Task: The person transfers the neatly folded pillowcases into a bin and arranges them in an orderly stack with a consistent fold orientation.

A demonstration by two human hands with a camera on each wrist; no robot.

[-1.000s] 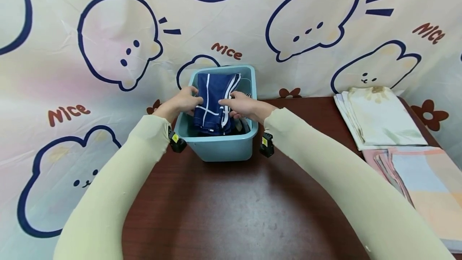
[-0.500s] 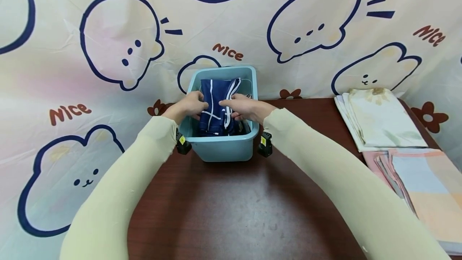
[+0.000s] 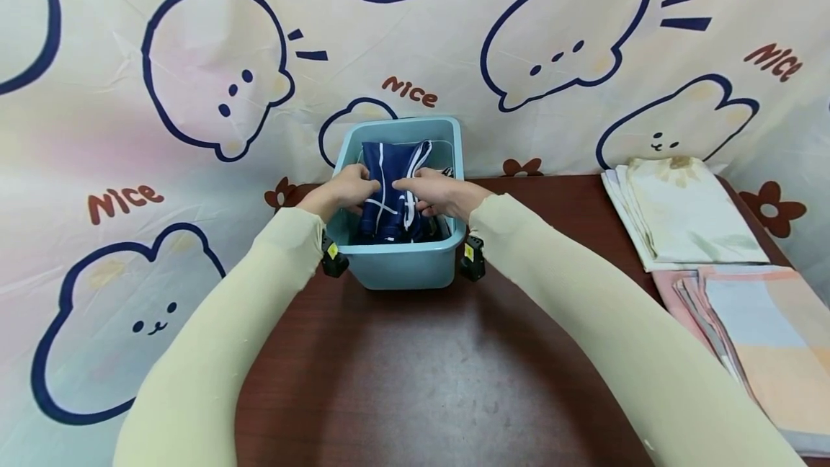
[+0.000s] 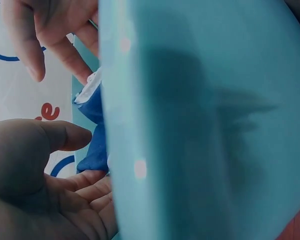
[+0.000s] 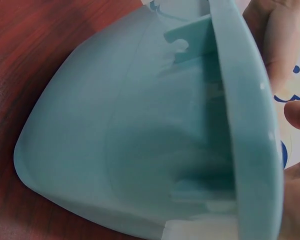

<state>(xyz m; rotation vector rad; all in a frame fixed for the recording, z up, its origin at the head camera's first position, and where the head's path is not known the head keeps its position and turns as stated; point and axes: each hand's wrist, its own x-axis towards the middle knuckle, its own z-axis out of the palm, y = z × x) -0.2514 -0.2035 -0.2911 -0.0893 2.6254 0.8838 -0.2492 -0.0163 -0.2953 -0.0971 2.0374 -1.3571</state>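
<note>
A folded navy cloth (image 3: 382,175) with white lines stands in the light blue bin (image 3: 402,265). On its left side, my left hand (image 3: 346,189) holds it between thumb and fingers. My right hand (image 3: 437,192) grips the white-edged right side, with the thumb on the front. In the left wrist view, the bin's wall (image 4: 205,120) hides much of the blue cloth (image 4: 95,150) beside my left hand (image 4: 50,175). The right wrist view has the bin (image 5: 140,125) in front and parts of both hands beyond its rim; the cloth is hidden there.
Dark items, partly hidden, lie in the bin to the right of the navy cloth. Folded pale floral cloth (image 3: 700,215) and pastel checked cloth (image 3: 765,330) lie on the right of the brown table (image 3: 441,380). A printed curtain (image 3: 415,34) hangs behind.
My left hand has moved right, towards my right hand. The navy cloth has shifted slightly lower and to the right in the bin, with its left side drawn inward. My right hand has hardly moved.
</note>
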